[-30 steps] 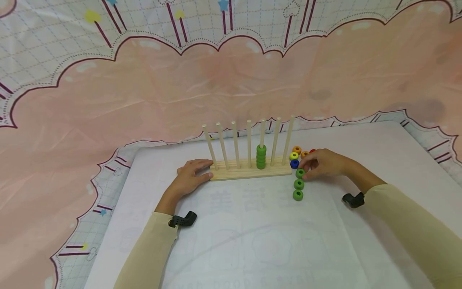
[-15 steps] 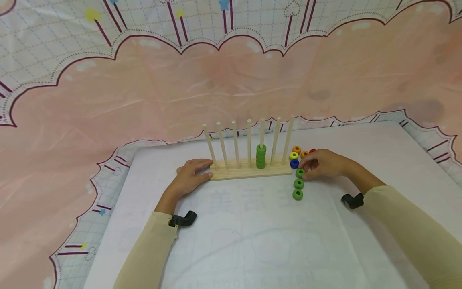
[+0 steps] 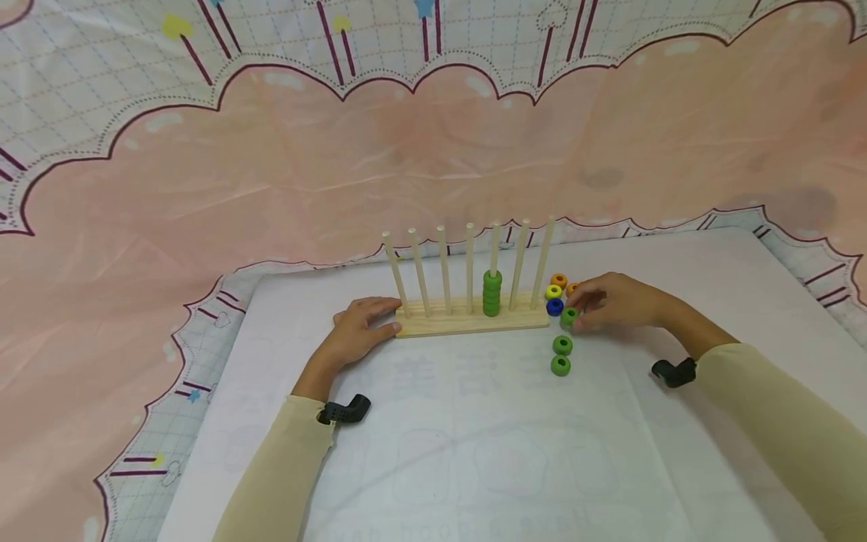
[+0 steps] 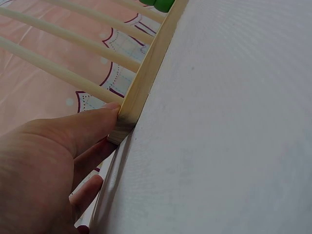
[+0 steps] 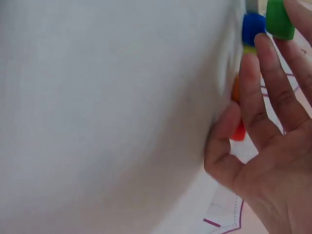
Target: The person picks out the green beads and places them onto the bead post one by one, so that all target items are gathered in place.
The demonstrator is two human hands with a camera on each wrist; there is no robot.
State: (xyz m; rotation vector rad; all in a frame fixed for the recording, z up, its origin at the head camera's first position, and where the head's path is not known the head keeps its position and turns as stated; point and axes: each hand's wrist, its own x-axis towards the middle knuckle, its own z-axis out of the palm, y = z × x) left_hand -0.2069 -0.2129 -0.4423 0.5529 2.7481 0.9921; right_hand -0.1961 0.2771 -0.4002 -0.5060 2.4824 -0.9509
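Note:
A wooden peg rack (image 3: 447,325) with a row of upright pegs stands on the white table. Several green beads (image 3: 491,293) are stacked on one of its pegs. The left hand (image 3: 359,331) grips the rack's left end, thumb on the front edge (image 4: 127,117) in the left wrist view. Just right of the rack, the right hand (image 3: 623,302) pinches a green bead (image 3: 570,317) between thumb and fingertips. That bead (image 5: 280,20) is raised off the table in the right wrist view. Two loose green beads (image 3: 562,345) lie in front of it.
A blue bead (image 3: 555,307), a yellow bead (image 3: 553,292) and orange beads (image 3: 558,281) sit close by the rack's right end. A red bead (image 5: 238,132) shows behind the right hand's fingers. A patterned cloth (image 3: 406,165) hangs behind the table.
The right hand has lifted the rearmost bead of the loose green row slightly up and back. The left hand stays on the rack.

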